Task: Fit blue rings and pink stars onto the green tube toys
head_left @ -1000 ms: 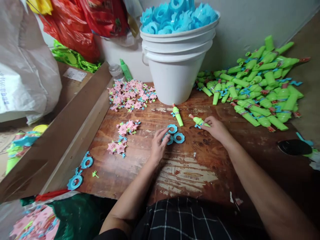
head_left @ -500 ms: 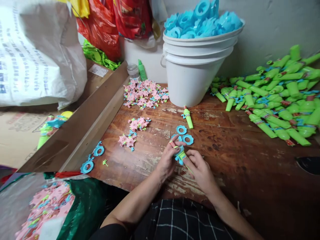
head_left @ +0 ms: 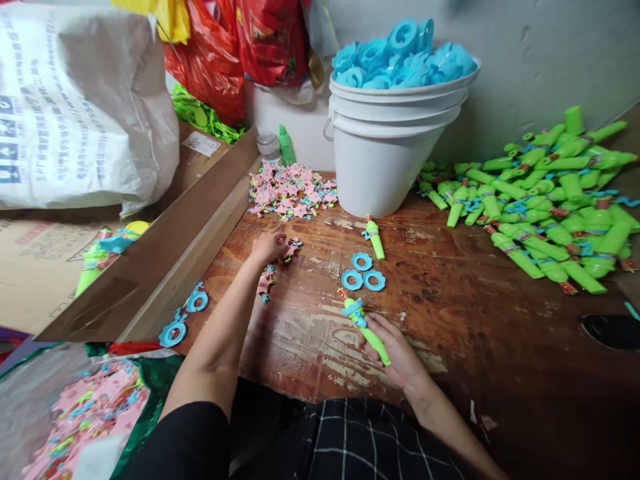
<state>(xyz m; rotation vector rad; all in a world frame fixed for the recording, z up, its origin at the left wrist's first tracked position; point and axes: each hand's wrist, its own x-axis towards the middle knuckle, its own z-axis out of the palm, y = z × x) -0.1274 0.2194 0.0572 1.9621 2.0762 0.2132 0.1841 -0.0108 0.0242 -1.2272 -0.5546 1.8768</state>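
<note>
Gripped a green toy stick in the right hand, fingers closed round the lower shaft, blue collar and red tip pointing away, low over the wooden table near its front edge. Judged light, hollow plastic, stiff and a little slick. Best taken by the plain shaft, clear of the thin blue collar, which looked the likeliest part to bend or slip.

Rested the left hand on a small scatter of pink stars, fingers down among them. Could not tell whether pinched on one. Judged these thin, featherlight and easily flicked aside.

Lay just beyond the stick: three loose blue rings, touching or nearly so, and a second green stick. Farther back, a larger heap of pink stars. To the right, a big pile of finished green sticks.

Stood at the back a stack of white buckets, the top one heaped above its rim with blue rings. Held more pink stars in a green bag at lower left. Showed nothing of the contents of the white sack or red bags.
</note>
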